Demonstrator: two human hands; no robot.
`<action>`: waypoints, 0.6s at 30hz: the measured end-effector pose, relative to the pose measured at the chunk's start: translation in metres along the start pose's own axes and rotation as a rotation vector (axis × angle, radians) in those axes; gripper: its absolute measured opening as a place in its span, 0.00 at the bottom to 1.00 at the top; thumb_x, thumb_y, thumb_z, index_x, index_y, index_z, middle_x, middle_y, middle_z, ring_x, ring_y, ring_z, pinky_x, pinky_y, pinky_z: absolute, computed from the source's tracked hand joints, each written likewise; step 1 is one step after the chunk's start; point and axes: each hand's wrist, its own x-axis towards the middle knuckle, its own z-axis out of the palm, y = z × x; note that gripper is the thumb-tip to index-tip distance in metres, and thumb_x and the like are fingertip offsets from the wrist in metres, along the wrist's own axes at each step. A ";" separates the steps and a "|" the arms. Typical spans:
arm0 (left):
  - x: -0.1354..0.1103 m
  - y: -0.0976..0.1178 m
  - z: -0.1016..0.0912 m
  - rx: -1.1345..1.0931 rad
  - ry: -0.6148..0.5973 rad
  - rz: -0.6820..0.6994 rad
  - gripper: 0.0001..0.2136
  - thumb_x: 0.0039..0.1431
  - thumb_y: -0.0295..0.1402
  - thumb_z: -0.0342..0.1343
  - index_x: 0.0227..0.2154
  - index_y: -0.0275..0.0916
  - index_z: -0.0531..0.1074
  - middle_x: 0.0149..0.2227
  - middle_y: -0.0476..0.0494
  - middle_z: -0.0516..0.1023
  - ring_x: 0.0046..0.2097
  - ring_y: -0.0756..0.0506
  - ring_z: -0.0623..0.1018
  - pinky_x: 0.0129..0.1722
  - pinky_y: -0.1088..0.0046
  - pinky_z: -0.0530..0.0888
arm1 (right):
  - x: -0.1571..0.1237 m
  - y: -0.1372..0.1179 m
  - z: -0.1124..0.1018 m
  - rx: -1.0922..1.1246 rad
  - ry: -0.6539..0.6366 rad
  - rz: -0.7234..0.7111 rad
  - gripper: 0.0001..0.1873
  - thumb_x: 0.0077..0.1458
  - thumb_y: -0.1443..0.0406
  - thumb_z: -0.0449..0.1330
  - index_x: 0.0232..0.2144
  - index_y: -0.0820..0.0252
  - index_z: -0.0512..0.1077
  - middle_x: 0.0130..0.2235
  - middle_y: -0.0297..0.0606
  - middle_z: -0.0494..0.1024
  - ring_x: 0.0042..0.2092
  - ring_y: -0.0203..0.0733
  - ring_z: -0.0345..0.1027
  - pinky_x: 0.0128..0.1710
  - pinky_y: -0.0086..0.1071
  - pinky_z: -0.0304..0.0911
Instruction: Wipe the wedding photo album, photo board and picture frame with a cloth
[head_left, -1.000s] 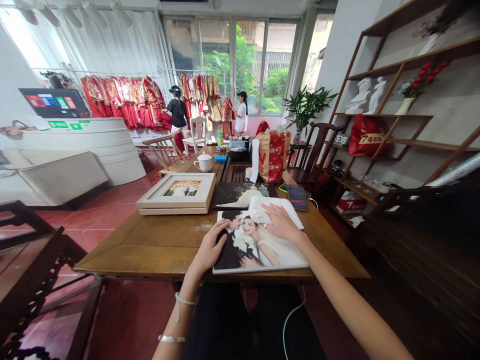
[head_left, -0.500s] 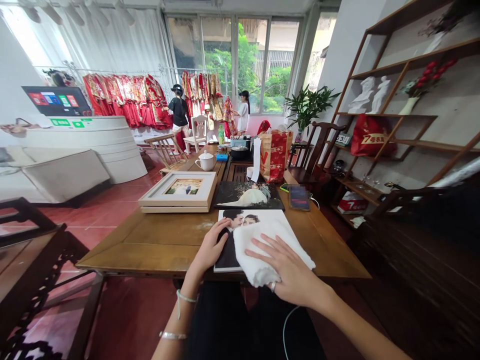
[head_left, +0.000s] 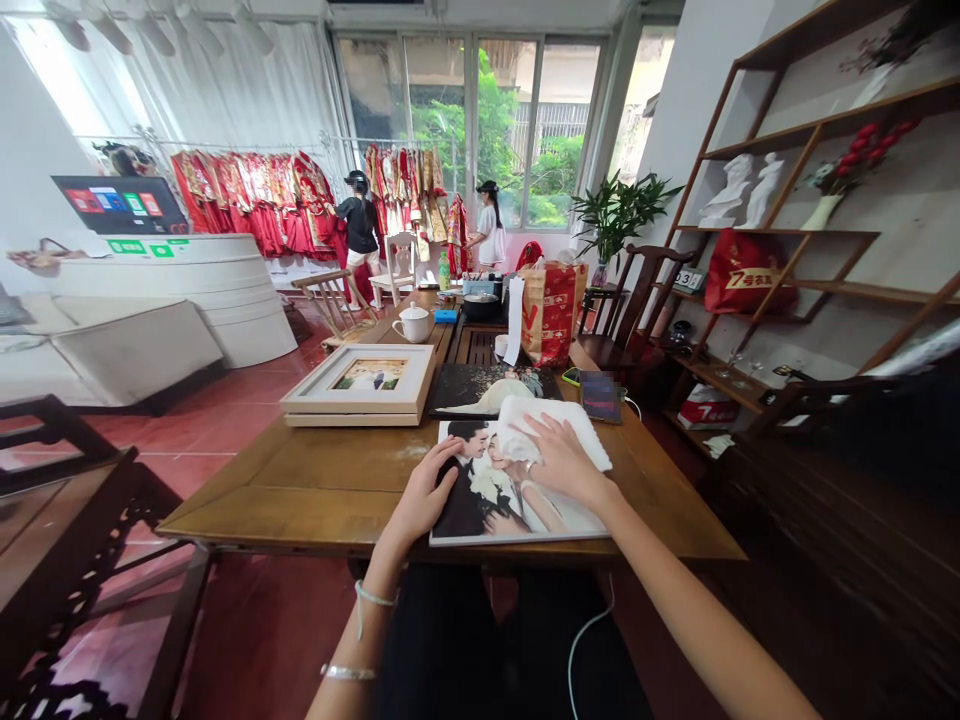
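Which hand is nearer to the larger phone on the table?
Right. The right hand, on a white cloth, is near the phone, to its left; the left hand is farther away, at the left edge of the photo.

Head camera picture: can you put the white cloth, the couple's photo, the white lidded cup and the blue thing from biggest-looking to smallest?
1. couple's photo, partly covered
2. white cloth
3. white lidded cup
4. blue thing

The last two are farther away, which makes them look smaller.
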 end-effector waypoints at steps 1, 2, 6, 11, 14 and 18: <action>0.000 0.000 0.000 0.000 -0.002 0.001 0.16 0.60 0.30 0.47 0.51 0.40 0.68 0.57 0.40 0.68 0.60 0.43 0.65 0.62 0.57 0.59 | -0.004 -0.008 0.001 0.007 -0.005 -0.040 0.34 0.51 0.64 0.54 0.61 0.51 0.57 0.66 0.37 0.51 0.66 0.56 0.36 0.61 0.55 0.33; 0.000 0.001 0.000 0.000 -0.005 0.001 0.16 0.60 0.30 0.47 0.51 0.40 0.68 0.57 0.40 0.68 0.61 0.43 0.65 0.62 0.57 0.59 | -0.010 -0.016 0.002 0.016 -0.013 -0.088 0.35 0.50 0.65 0.55 0.61 0.50 0.57 0.66 0.37 0.51 0.66 0.56 0.36 0.61 0.55 0.32; 0.001 0.004 0.001 -0.007 -0.018 -0.005 0.17 0.60 0.30 0.47 0.51 0.38 0.68 0.57 0.38 0.68 0.61 0.43 0.64 0.62 0.58 0.58 | -0.051 -0.042 0.002 0.073 -0.066 -0.286 0.42 0.43 0.68 0.57 0.61 0.47 0.55 0.66 0.35 0.49 0.66 0.54 0.33 0.62 0.55 0.29; 0.001 0.006 0.002 -0.011 -0.008 -0.015 0.16 0.60 0.30 0.47 0.51 0.39 0.68 0.57 0.39 0.68 0.61 0.43 0.65 0.62 0.58 0.58 | -0.090 -0.037 -0.010 0.160 -0.153 -0.375 0.44 0.41 0.71 0.55 0.61 0.41 0.55 0.66 0.28 0.48 0.67 0.48 0.33 0.63 0.52 0.28; 0.000 0.005 0.002 0.000 -0.011 -0.020 0.16 0.60 0.31 0.47 0.51 0.39 0.68 0.57 0.39 0.68 0.61 0.43 0.64 0.62 0.58 0.57 | -0.087 -0.013 -0.015 0.188 -0.164 -0.332 0.42 0.43 0.72 0.53 0.61 0.41 0.54 0.66 0.26 0.50 0.66 0.44 0.36 0.63 0.50 0.30; -0.001 0.003 0.001 0.003 -0.018 -0.023 0.17 0.60 0.31 0.47 0.51 0.39 0.68 0.57 0.38 0.68 0.61 0.43 0.64 0.62 0.57 0.57 | -0.057 0.018 -0.010 0.138 -0.077 -0.144 0.36 0.49 0.68 0.53 0.62 0.48 0.54 0.65 0.32 0.51 0.66 0.47 0.38 0.63 0.50 0.34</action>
